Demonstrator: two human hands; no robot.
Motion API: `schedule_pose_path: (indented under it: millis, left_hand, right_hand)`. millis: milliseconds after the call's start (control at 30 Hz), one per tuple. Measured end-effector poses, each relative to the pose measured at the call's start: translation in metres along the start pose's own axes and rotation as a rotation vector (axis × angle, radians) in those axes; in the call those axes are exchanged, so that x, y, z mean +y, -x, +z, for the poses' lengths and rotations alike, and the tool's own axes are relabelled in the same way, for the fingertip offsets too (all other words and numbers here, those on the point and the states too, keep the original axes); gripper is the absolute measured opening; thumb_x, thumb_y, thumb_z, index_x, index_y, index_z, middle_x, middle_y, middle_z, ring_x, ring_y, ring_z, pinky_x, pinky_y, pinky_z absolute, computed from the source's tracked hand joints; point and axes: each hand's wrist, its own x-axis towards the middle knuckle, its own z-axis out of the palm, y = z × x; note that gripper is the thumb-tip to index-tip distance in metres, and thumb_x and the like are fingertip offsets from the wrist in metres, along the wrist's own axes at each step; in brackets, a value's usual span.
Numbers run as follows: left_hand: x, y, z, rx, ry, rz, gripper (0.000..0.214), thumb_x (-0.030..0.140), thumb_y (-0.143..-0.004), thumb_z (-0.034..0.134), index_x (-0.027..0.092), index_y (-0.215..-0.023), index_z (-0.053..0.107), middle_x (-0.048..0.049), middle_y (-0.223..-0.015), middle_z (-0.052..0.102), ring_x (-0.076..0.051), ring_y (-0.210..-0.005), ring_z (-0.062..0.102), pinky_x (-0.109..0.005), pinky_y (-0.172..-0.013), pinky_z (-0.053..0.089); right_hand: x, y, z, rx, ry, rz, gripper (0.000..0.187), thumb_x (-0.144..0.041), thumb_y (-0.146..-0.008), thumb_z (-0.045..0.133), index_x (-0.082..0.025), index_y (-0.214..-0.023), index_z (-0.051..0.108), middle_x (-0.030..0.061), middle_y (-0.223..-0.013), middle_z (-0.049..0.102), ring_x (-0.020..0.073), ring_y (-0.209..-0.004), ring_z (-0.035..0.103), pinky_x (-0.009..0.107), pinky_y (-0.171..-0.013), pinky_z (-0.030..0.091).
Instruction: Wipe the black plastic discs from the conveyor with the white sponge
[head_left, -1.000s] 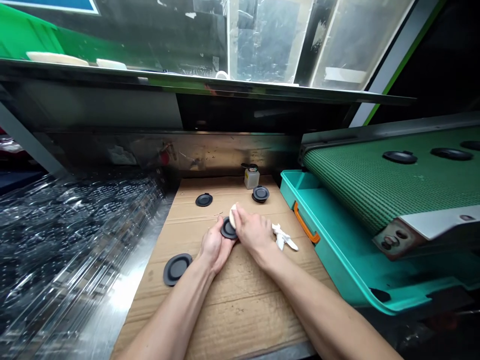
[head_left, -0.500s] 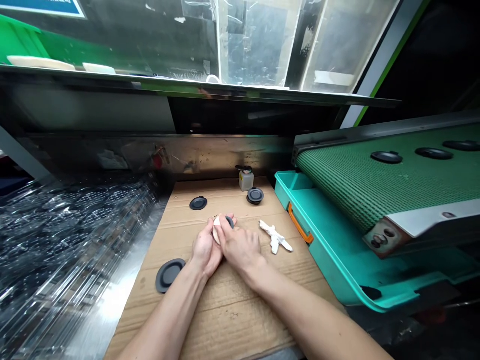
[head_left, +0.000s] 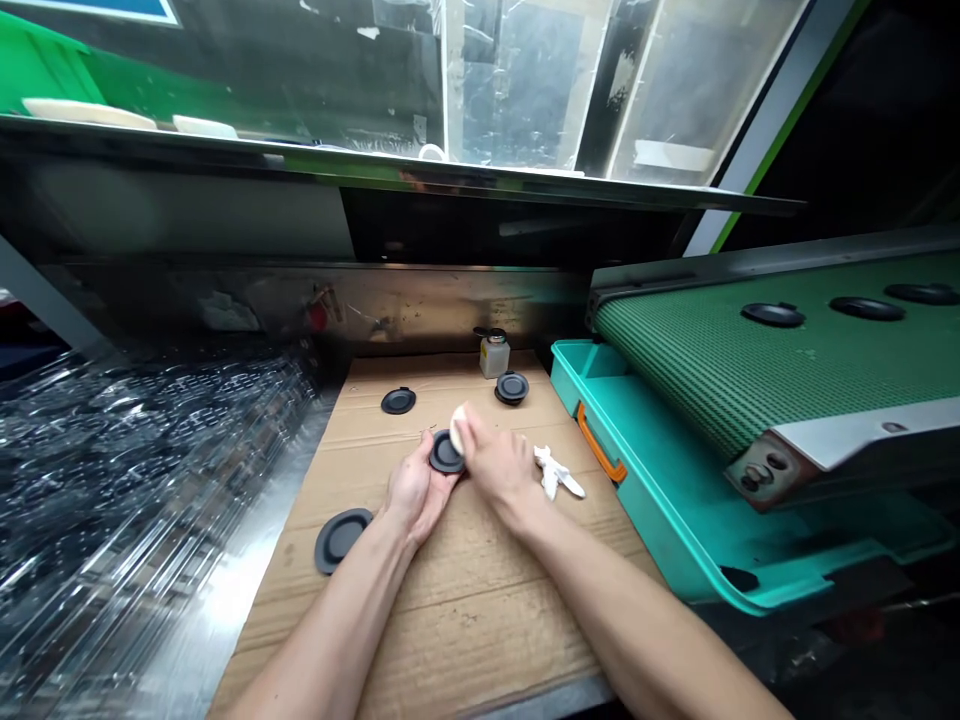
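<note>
We have the left hand (head_left: 415,492) cupped palm-up under a black rubber disc (head_left: 446,452), which sits at the middle of the surface (head_left: 465,630). The left fingers (head_left: 437,483) are curled under the disc's edge, so the hand looks set to back it up against pressure from above. The right hand (head_left: 499,470) comes in from the other side, right fingers (head_left: 471,437) closed on a white pad (head_left: 458,428), with the pad against the disc's upper edge. Contact looks firm, but the hand hides part of it, so we can't be sure.

Around them, two more discs (head_left: 398,401) (head_left: 512,387) lie at the far side, and a larger one (head_left: 341,540) sits near the left forearm. A small bottle (head_left: 494,357) stands at the back, within easy reach. A white rag (head_left: 556,473) lies just right of the right hand.

The surface is cardboard, with a teal tray (head_left: 675,530) along its right edge. Above the tray runs a green belt (head_left: 697,390) carrying more discs. Plastic sheeting (head_left: 135,480) lies to the left.
</note>
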Motion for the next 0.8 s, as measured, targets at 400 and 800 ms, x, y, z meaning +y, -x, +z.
schedule_pose_path:
  millis: [400, 800]
  left_hand:
    - [0.038, 0.001, -0.01, -0.012, 0.21, -0.004, 0.043, 0.027, -0.099, 0.03, 0.003, -0.126, 0.053, -0.0247, -0.13, 0.058, -0.032, -0.121, 0.058, -0.042, -0.086, 0.059]
    - [0.035, -0.002, -0.013, -0.026, 0.197, 0.016, 0.037, 0.03, -0.098, 0.035, 0.011, -0.12, 0.058, -0.0199, -0.133, 0.058, -0.031, -0.12, 0.059, -0.039, -0.083, 0.059]
  right_hand:
    - [0.044, -0.007, -0.043, -0.055, 0.049, 0.025, 0.048, -0.057, -0.096, 0.033, -0.024, -0.093, 0.067, 0.0099, -0.101, 0.068, 0.0281, -0.096, 0.062, 0.034, -0.071, 0.042]
    - [0.089, -0.02, -0.034, -0.422, 0.059, -0.023, 0.015, -0.021, -0.066, 0.068, -0.021, -0.081, 0.07, 0.0053, -0.076, 0.068, 0.0202, -0.073, 0.063, 0.026, -0.057, 0.035]
